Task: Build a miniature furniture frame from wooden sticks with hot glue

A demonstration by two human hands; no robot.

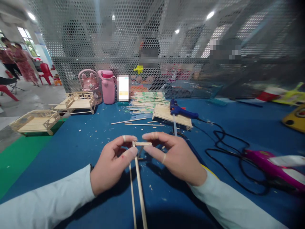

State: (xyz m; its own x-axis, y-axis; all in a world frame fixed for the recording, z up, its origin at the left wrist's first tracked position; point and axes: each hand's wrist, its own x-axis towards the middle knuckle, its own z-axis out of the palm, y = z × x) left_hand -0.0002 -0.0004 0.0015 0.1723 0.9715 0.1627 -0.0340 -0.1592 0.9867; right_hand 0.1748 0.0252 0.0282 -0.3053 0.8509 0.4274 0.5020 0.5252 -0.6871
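Tabletop (78, 149) deep blue, pale flecks; green strip (21, 159) at left. Stick frame (140, 181), near centre, pale straw. Sleeves (59, 187) light blue-grey. Far: bottle (108, 90) pink; mesh (128, 41) grey, round-hole pattern. Right: glue gun (184, 112) dark blue; device (263, 160) magenta and white.

Head-worn view, facing forward and down from above and behind the left hand (111, 167) and right hand (177, 156). Both lie near; a perforated screen (128, 38) stands beyond them.
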